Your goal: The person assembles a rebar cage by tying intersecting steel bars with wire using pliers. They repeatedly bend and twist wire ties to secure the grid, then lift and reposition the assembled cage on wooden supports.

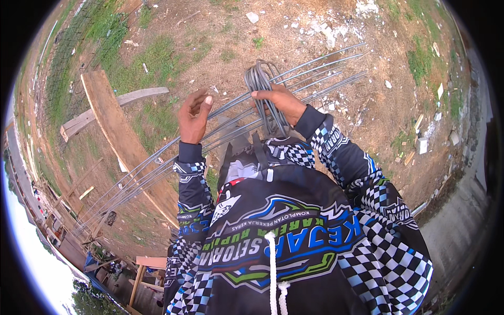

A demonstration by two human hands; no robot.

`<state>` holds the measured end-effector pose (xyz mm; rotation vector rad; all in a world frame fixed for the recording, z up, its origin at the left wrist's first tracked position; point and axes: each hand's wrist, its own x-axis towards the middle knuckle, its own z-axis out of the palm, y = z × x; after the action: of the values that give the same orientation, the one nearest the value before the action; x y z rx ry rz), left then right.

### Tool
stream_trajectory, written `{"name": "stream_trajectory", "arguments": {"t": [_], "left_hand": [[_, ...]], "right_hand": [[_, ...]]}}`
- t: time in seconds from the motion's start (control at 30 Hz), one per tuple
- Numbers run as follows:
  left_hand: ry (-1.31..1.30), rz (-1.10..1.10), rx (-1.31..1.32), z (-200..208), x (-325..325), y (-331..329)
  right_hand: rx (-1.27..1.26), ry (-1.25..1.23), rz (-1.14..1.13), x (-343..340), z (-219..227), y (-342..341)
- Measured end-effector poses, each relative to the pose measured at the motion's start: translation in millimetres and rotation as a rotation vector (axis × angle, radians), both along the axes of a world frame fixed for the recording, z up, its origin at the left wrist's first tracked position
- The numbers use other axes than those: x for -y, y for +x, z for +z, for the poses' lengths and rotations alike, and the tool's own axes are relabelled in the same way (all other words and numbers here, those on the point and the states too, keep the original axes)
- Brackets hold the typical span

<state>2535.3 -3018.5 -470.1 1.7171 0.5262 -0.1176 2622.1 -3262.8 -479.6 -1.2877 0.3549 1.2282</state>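
My right hand (282, 103) is closed around a bundle of bent grey steel stirrups (258, 80), thumb across the near side. The bundle hangs around or against several long thin steel bars (226, 123), which slant from the lower left to the upper right; exactly how the loops and bars cross is partly hidden by my fingers. To the left, my left hand (194, 116) is raised beside the bars with its fingers loosely curled and the thumb apart. Nothing shows in it.
A wide wooden plank (118, 123) lies under the bars' left part, crossing a narrower timber (142, 95). White rubble (328, 34) is scattered on dry grass beyond. A concrete strip (462, 194) runs along the right. A wooden frame (139, 281) stands at the lower left.
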Motion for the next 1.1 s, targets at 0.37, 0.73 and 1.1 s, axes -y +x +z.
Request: {"name": "stream_trajectory", "arguments": {"t": [0.37,0.73,1.1], "left_hand": [[0.597,0.325,-0.049,30,-54,-203],[0.150,0.419,0.014,13,-137,-277],[-0.369,0.557,-0.056,3,-156,-259]], "right_hand": [[-0.224,0.305,0.057,-223,33,-179],[-0.044,0.265,0.339,-307,52,-226],[0.452,0.168,0.926,-331,9,-201]]}}
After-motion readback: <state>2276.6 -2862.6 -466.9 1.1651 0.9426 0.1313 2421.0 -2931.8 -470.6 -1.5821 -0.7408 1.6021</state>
